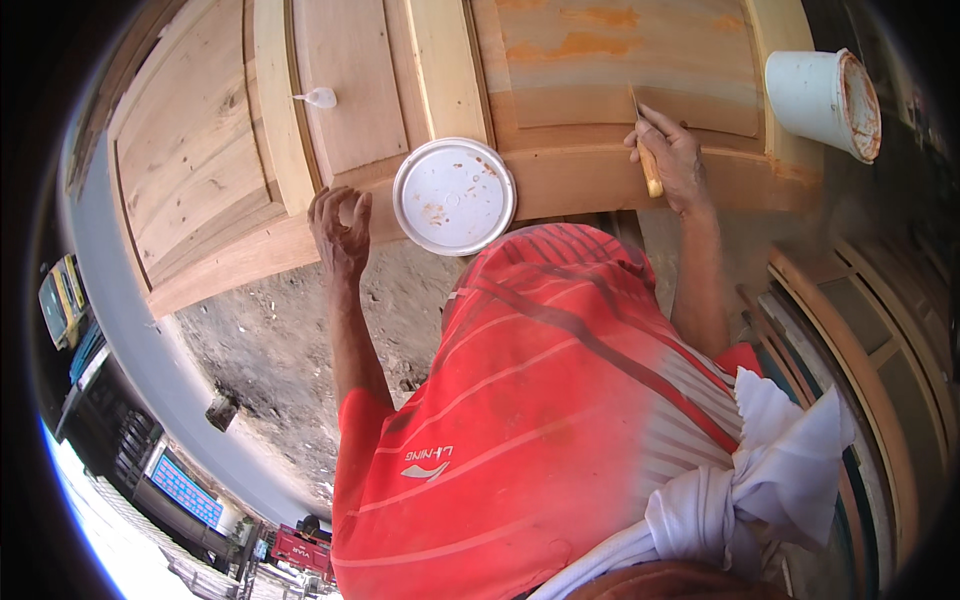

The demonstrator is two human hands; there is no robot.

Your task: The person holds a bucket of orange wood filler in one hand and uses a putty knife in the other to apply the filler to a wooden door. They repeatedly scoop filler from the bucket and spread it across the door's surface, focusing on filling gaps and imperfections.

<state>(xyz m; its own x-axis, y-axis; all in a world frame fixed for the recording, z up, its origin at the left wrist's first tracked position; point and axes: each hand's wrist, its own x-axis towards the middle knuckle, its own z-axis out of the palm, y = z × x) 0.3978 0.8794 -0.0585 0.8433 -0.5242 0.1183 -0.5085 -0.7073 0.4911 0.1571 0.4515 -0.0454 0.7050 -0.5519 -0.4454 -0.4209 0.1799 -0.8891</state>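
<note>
My right hand [675,165] is closed around the wooden handle of a putty knife [650,170]. Its thin blade points away from me and meets a recessed panel of the wooden door [560,170]. Orange-brown filler [580,45] is smeared over that panel's far part. At the door's near edge, my left hand [342,225] rests with bent fingers on the wood, thumb apart, holding nothing. Between my hands a round white lid [440,205], spotted with orange bits, lies on the near rail.
A white bucket [815,100] with an orange-stained rim stands at the door's right end. A small white squeeze bottle [320,97] lies on the middle panel. Framed wooden pieces [860,320] lean at the right. Bare ground [260,340] and a road [150,400] are at the left.
</note>
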